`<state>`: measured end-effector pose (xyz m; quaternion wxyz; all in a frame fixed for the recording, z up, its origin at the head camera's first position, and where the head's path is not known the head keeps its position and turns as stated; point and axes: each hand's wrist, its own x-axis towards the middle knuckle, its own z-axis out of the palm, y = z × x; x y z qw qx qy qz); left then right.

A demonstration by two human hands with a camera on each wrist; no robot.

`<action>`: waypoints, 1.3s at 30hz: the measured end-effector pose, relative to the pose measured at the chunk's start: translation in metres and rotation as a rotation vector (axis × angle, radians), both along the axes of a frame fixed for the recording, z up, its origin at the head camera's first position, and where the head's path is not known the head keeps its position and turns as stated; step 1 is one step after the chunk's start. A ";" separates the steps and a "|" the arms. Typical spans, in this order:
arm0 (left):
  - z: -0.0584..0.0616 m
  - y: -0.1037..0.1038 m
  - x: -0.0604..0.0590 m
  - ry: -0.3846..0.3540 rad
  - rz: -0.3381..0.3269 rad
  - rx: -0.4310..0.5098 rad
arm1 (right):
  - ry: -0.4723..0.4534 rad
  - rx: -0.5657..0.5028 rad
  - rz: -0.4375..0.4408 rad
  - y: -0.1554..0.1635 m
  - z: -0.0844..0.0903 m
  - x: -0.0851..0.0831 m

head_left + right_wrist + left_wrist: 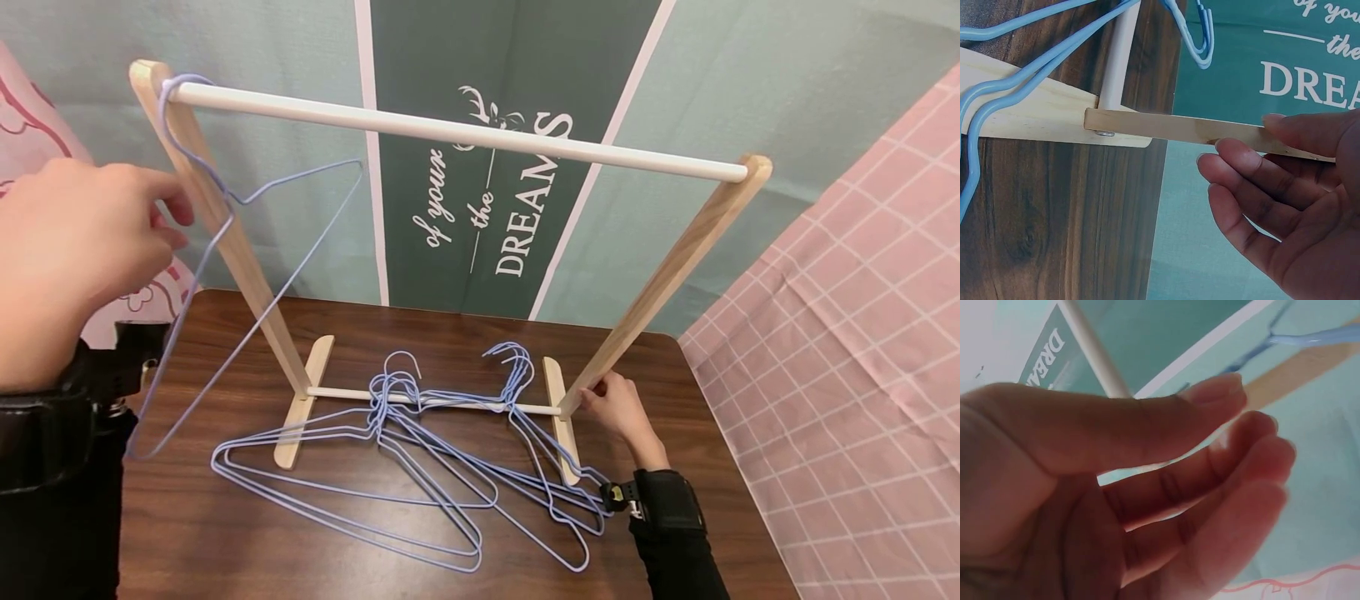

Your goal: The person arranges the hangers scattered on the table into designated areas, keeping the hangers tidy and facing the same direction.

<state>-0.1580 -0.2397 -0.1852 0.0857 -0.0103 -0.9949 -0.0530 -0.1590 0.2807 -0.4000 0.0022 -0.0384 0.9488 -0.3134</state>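
Meanwhile, left hand (71, 250) raised, fingers (1235, 450) loosely apart beside hanger (247, 275).

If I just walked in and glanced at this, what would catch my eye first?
Probably the wooden clothes rack standing on the dark table, with one blue hanger hooked at the left end of its white rail. A tangle of blue hangers lies across its base. The right hand steadies the right post.
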 end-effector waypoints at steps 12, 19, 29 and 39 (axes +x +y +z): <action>-0.004 0.018 0.006 0.007 -0.152 -0.003 | 0.009 0.014 -0.004 0.000 0.000 0.001; -0.006 0.037 0.014 0.004 -0.183 0.012 | 0.018 0.016 0.001 0.000 -0.001 0.000; -0.010 0.039 0.014 -0.027 -0.215 0.005 | 0.008 0.003 -0.004 0.000 -0.001 0.000; -0.020 0.035 0.017 0.028 -0.229 0.005 | 0.010 0.003 0.000 0.001 -0.002 -0.001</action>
